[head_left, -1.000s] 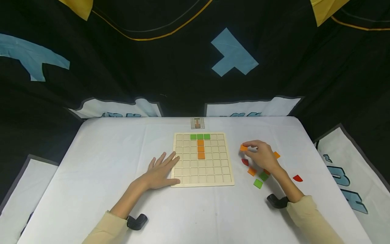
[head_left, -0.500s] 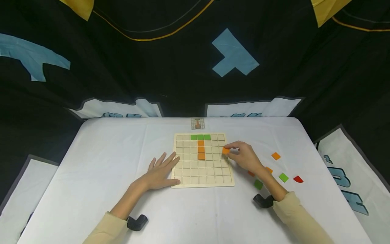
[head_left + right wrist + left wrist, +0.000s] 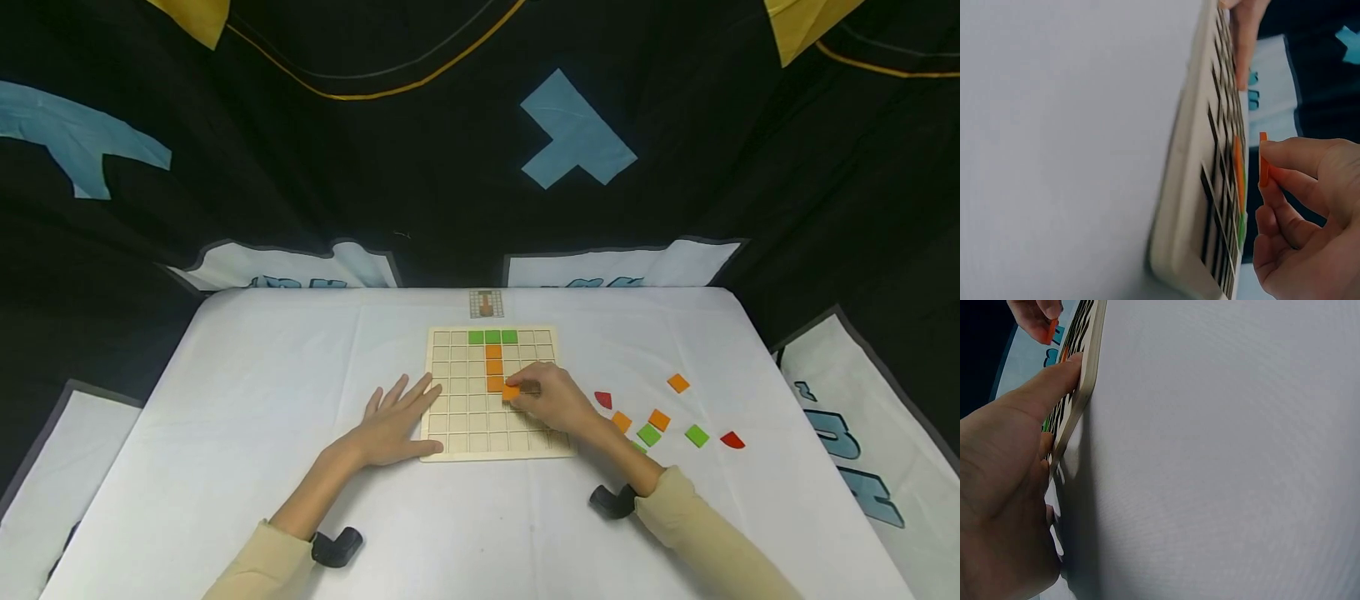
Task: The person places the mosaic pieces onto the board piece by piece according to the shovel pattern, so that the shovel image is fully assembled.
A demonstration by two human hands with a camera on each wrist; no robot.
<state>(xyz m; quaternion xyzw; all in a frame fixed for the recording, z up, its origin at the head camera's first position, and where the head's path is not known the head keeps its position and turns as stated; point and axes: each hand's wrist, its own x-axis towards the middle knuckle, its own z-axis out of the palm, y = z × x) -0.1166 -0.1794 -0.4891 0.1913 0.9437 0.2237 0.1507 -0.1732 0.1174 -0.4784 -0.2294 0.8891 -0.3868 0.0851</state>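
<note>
A square wooden grid board (image 3: 459, 422) lies mid-table. Three green tiles (image 3: 492, 337) fill part of its top row, and a column of three orange tiles (image 3: 493, 367) runs down from the middle one. My right hand (image 3: 557, 398) pinches another orange tile (image 3: 511, 392) just right of the column's lower end. In the right wrist view that held tile (image 3: 1264, 160) stands edge-on between thumb and fingers, above the board. Fingers spread, my left hand (image 3: 396, 423) rests on the board's left edge; its thumb (image 3: 1063, 378) lies over the rim in the left wrist view.
Loose tiles lie right of the board: orange ones (image 3: 678, 383), green ones (image 3: 697, 435) and two red quarter-round pieces (image 3: 732, 440). A small picture card (image 3: 486, 303) of a grid pattern sits behind the board. Dark cloth (image 3: 375, 183) hangs behind the table.
My right hand has carried the orange tile leftward from the loose pieces to over the board. A green tile has shifted right among the loose ones. The left hand has stayed put.
</note>
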